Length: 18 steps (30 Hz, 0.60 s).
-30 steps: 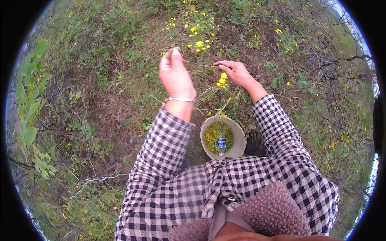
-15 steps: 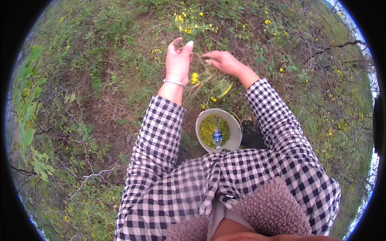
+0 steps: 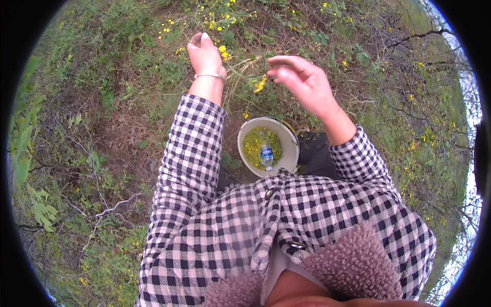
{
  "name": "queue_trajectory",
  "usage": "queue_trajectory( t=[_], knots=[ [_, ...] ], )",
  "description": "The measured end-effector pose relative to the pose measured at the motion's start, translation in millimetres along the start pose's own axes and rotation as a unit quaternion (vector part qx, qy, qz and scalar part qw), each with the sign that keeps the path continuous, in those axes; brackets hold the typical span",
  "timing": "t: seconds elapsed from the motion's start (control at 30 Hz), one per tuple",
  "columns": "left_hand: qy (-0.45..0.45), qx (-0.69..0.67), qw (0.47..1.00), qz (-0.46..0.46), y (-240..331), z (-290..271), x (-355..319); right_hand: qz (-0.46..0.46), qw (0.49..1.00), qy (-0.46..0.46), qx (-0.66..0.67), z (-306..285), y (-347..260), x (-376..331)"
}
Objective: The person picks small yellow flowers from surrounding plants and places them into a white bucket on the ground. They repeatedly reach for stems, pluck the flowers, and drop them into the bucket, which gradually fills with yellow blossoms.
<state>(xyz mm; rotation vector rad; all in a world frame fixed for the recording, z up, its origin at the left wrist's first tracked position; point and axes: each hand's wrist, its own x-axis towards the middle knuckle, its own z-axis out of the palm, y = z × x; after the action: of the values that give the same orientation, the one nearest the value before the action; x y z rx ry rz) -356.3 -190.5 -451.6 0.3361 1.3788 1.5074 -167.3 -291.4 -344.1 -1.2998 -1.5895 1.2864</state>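
My left hand (image 3: 206, 57) is raised at the far side, its fingers curled closed around thin flower stems (image 3: 236, 77). Yellow flower heads (image 3: 223, 51) show right beside it. To the right, my right hand (image 3: 307, 84) is held up with thumb and forefinger a little apart; its fingertips are slightly blurred. A yellow blossom (image 3: 260, 84) hangs on the stems just left of those fingertips. Below and between the hands stands a pale bucket (image 3: 290, 148), partly filled with picked yellow flower heads (image 3: 254, 145). On them lies a clear plastic bottle (image 3: 266, 156) with a blue label.
Grass and low weeds cover the ground, with more yellow flowers (image 3: 220, 23) growing ahead. Bare twigs (image 3: 105, 211) lie at the left, and thin branches (image 3: 419, 36) reach in at the right. Broad green leaves (image 3: 23, 143) hang at the left rim. My dark-trousered leg (image 3: 314, 153) is beside the bucket.
My left hand has moved up and left with the stems. My right hand has drawn away from it to the right, its fingers parting. The bucket appears slightly higher in the view.
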Motion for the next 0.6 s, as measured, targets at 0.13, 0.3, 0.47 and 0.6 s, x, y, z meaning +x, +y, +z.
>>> queue_trajectory(
  t=[0.13, 0.3, 0.47, 0.6],
  knots=[
    [0.02, -0.005, 1.0, 0.015, -15.9, -14.9, 12.8, -0.042, 0.995, -0.06, -0.066, 41.6, 11.5, -9.0],
    [0.034, -0.009, 0.998, 0.043, -22.9, -17.3, 20.1, -0.05, 0.999, -0.002, -0.018, 65.3, 22.6, -3.7],
    [0.047, 0.008, 0.998, 0.028, -15.7, -19.1, 16.4, -0.13, 0.988, 0.069, -0.054, 68.2, 16.0, -2.9],
    [0.014, 0.004, 1.0, 0.008, -7.6, -23.0, 11.0, -0.163, 0.978, 0.094, -0.091, 65.5, 8.3, -3.5]
  ],
)
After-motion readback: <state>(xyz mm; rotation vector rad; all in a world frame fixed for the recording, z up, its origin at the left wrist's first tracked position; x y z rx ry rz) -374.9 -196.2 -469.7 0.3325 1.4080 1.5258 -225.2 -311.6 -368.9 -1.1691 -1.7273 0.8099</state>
